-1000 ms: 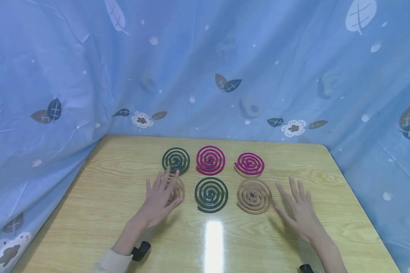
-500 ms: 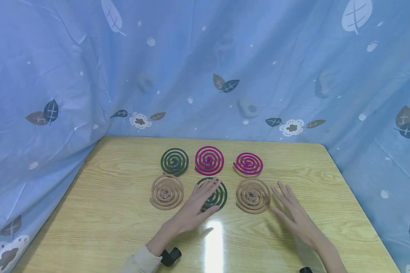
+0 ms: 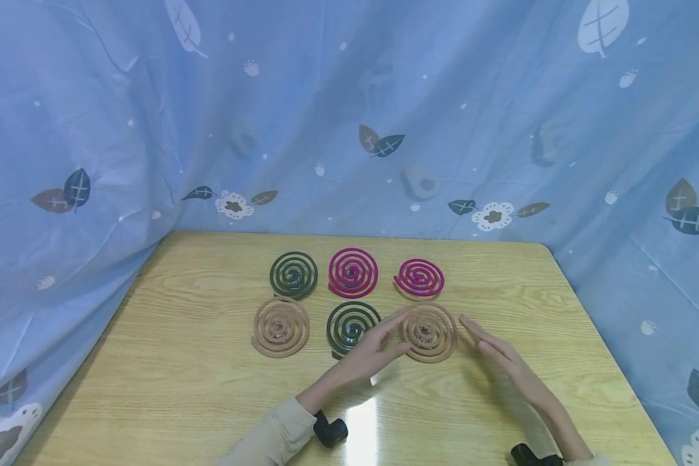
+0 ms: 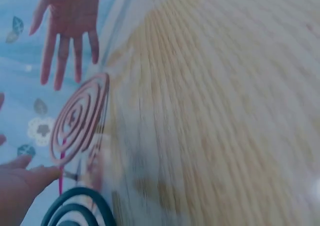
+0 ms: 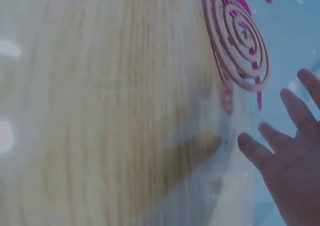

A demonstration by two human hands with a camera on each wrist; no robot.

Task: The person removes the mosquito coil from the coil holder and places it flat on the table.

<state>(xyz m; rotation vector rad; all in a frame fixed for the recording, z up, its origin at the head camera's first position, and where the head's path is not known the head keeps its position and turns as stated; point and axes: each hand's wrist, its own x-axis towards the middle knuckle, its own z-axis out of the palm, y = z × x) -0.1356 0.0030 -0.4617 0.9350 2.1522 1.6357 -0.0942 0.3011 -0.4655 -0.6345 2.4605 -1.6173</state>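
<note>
A tan mosquito coil (image 3: 425,331) lies at the front right of two rows, between my two hands. My left hand (image 3: 368,353) has its fingers extended by this coil's left side; whether they touch it I cannot tell. It partly covers a dark green coil (image 3: 352,327). To the right, my right hand (image 3: 503,359) is held with straight fingers, apart from the tan coil. In the left wrist view the tan coil (image 4: 80,113) looks raised on a small support. The right wrist view shows this coil (image 5: 240,34) beyond my right fingers (image 5: 255,148).
Another tan coil (image 3: 280,327) sits at the front left. Behind are a dark green coil (image 3: 294,276), a magenta coil (image 3: 353,272) and a tilted magenta coil (image 3: 420,278). All are on a wooden table (image 3: 180,362). A blue patterned curtain (image 3: 303,116) surrounds its back and sides.
My left hand has swept right, from over the front left tan coil, across the dark green one, to the right tan coil. The right hand has turned more edge-on, staying nearly in place.
</note>
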